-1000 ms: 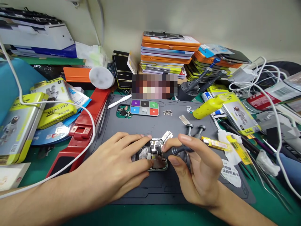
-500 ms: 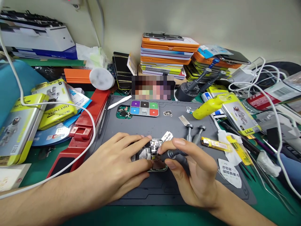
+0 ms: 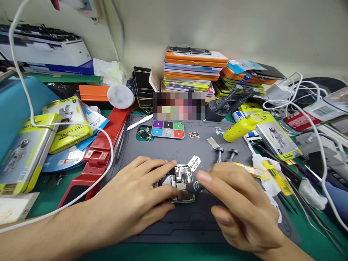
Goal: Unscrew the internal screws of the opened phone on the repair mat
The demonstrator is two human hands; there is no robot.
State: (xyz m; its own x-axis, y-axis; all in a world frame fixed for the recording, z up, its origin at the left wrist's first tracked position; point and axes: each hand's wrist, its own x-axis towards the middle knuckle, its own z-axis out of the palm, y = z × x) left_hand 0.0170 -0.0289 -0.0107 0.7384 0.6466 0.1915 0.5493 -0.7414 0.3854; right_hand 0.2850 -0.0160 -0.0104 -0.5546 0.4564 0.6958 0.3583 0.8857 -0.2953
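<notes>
A small opened device (image 3: 181,175) with bare circuitry lies on the dark grey work mat (image 3: 174,152). My left hand (image 3: 136,197) rests over its left side, fingers pressed down on its edges and holding it still. My right hand (image 3: 244,208) grips a dark screwdriver (image 3: 196,187) whose tip points left into the device's right edge. Most of the screwdriver's handle is hidden under my fingers. A small white tag (image 3: 194,163) lies just beyond the device.
A coloured screw tray (image 3: 168,129), two screwdrivers (image 3: 219,154) and a yellow bottle (image 3: 239,130) lie on the mat's far side. Stacked orange cases (image 3: 194,67) line the wall. A red tool (image 3: 102,152), yellow boxes (image 3: 24,152) and a white cable (image 3: 81,188) crowd the left; cables and tweezers (image 3: 296,203) the right.
My right hand has rolled over and dropped lower, bringing the screwdriver flatter and nearer the device's lower right edge. My left hand has stayed on the device. The camera has tipped down a little.
</notes>
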